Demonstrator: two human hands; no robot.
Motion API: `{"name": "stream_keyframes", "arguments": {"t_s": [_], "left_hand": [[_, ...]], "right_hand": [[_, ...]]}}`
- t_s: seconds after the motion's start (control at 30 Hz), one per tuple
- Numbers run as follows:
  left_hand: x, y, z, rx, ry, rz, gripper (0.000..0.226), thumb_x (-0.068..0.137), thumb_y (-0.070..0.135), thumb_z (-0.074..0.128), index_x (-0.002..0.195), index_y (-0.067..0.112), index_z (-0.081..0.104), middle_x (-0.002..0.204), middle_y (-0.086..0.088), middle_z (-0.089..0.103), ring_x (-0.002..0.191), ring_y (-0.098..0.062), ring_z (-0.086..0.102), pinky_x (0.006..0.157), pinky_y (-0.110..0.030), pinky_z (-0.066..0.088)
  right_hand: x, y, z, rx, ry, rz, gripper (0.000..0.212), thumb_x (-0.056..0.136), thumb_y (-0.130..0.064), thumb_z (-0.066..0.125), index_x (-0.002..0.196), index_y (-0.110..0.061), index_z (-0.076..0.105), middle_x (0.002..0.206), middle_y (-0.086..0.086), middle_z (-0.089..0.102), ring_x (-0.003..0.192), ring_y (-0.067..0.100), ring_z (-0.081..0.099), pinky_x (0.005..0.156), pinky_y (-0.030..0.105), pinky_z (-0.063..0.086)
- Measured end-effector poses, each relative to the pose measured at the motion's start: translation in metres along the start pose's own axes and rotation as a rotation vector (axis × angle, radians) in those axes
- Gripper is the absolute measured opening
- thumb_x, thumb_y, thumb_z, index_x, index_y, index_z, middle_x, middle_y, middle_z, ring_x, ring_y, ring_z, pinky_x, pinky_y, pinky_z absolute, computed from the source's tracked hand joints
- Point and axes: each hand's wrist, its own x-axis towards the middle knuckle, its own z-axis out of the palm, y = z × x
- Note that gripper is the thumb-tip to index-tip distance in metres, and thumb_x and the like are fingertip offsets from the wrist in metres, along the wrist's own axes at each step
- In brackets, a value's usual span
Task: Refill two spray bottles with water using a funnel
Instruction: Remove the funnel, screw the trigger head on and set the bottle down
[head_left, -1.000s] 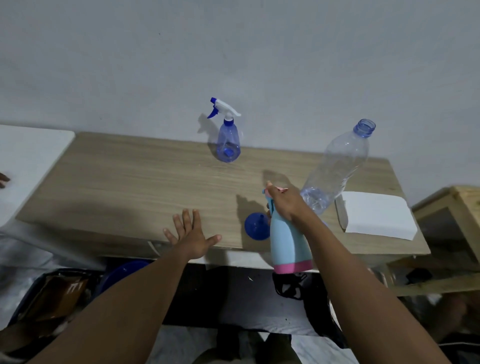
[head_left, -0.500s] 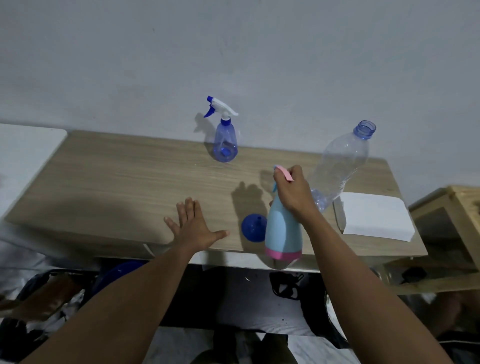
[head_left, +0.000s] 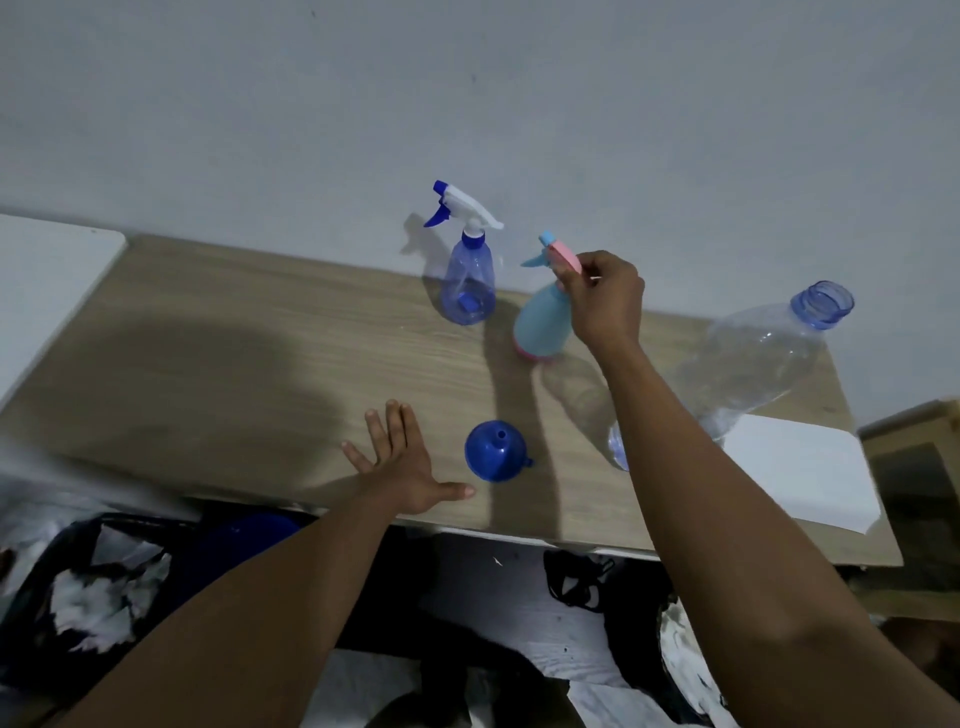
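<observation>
the light blue spray bottle (head_left: 540, 325) was gripped at its pink-topped neck by the right hand (head_left: 605, 301), fingers closed round it, its base on or just above the wooden table (head_left: 249, 364) near the back edge; contact could not be told. just beside it, to the left, the clear blue spray bottle (head_left: 470, 283) stood upright by the wall. the left hand (head_left: 402, 465) was laid flat with fingers spread wide near the front edge, holding nothing. the blue funnel (head_left: 496, 451) sat mouth down just right of that hand. a large clear water bottle (head_left: 753, 364), uncapped, stood toward the right edge, next to a white sheet (head_left: 800, 473).
</observation>
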Motion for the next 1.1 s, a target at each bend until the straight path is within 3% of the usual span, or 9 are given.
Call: {"name": "stream_keyframes", "arguments": {"t_s": [0.1,0.23,0.5,0.63,0.73,0.83,0.9,0.97,1.1], "left_hand": [[0.001,0.001,-0.002,-0.007,-0.015,-0.01,0.157,0.048,0.092,0.06,0.137,0.015,-0.044,0.142,-0.002,-0.056,0.13,-0.03,-0.052,0.104,-0.071,-0.021],[0.001,0.002,-0.002,-0.012,-0.006,-0.011,0.158,0.044,0.093,0.057,0.138,0.016,-0.044,0.142,0.0,-0.056,0.128,-0.029,-0.054,0.102,-0.069,-0.026],[0.001,0.003,-0.002,-0.015,-0.002,-0.02,0.16,0.043,0.09,0.062,0.14,0.016,-0.042,0.145,-0.001,-0.053,0.129,-0.029,-0.053,0.103,-0.069,-0.025],[0.001,0.003,-0.002,-0.021,0.0,-0.02,0.159,0.044,0.089,0.062,0.141,0.017,-0.042,0.145,0.0,-0.054,0.128,-0.029,-0.054,0.103,-0.07,-0.025],[0.0,0.003,-0.001,-0.018,0.003,-0.016,0.158,0.045,0.089,0.062,0.14,0.017,-0.043,0.143,0.0,-0.055,0.127,-0.028,-0.055,0.103,-0.069,-0.026],[0.0,0.003,-0.002,-0.011,0.006,-0.01,0.157,0.048,0.089,0.061,0.138,0.016,-0.044,0.141,0.0,-0.057,0.126,-0.029,-0.055,0.102,-0.068,-0.027],[0.001,0.002,-0.002,-0.009,-0.004,-0.01,0.155,0.051,0.089,0.061,0.137,0.016,-0.045,0.14,-0.001,-0.058,0.126,-0.03,-0.055,0.102,-0.069,-0.026],[0.001,0.001,-0.002,-0.01,0.002,-0.009,0.154,0.052,0.089,0.061,0.137,0.016,-0.046,0.14,-0.001,-0.058,0.127,-0.03,-0.054,0.103,-0.07,-0.024],[0.003,0.001,0.001,-0.018,0.033,-0.004,0.155,0.052,0.087,0.064,0.139,0.017,-0.043,0.144,-0.001,-0.054,0.131,-0.03,-0.05,0.107,-0.069,-0.02]], "right_hand": [[0.027,-0.003,0.009,-0.105,-0.042,-0.034,0.025,0.089,-0.035,0.067,0.085,-0.012,0.075,0.08,0.007,0.072,0.075,0.025,0.063,0.066,0.037,0.048],[0.049,-0.006,0.018,-0.201,-0.125,-0.07,0.014,0.088,-0.015,0.063,0.09,-0.007,0.075,0.08,0.009,0.066,0.075,0.026,0.058,0.06,0.029,0.035],[0.069,-0.011,0.03,-0.205,-0.156,-0.097,0.017,0.089,-0.007,0.061,0.101,-0.005,0.072,0.092,0.011,0.068,0.078,0.023,0.054,0.066,0.024,0.035],[0.07,-0.009,0.03,-0.179,-0.165,-0.089,0.022,0.089,-0.006,0.059,0.107,-0.007,0.073,0.097,0.011,0.07,0.088,0.028,0.063,0.07,0.025,0.04],[0.068,-0.007,0.032,-0.143,-0.16,-0.084,0.039,0.093,-0.009,0.063,0.132,-0.01,0.062,0.13,0.013,0.064,0.118,0.028,0.06,0.094,0.026,0.046],[0.058,-0.007,0.026,-0.099,-0.107,-0.12,0.061,0.093,-0.011,0.067,0.149,-0.011,0.042,0.15,0.011,0.045,0.135,0.024,0.047,0.111,0.026,0.037],[0.041,-0.003,0.02,-0.072,-0.024,-0.172,0.061,0.093,-0.012,0.067,0.148,-0.01,0.04,0.148,0.012,0.044,0.135,0.024,0.047,0.111,0.025,0.036],[0.016,0.009,0.016,-0.035,0.022,-0.203,0.056,0.093,-0.01,0.065,0.145,-0.008,0.044,0.142,0.013,0.047,0.127,0.026,0.052,0.109,0.036,0.043],[-0.059,0.05,0.015,-0.041,-0.065,-0.136,0.047,0.091,-0.002,0.061,0.137,-0.006,0.052,0.129,0.015,0.055,0.112,0.026,0.058,0.1,0.044,0.05]]}}
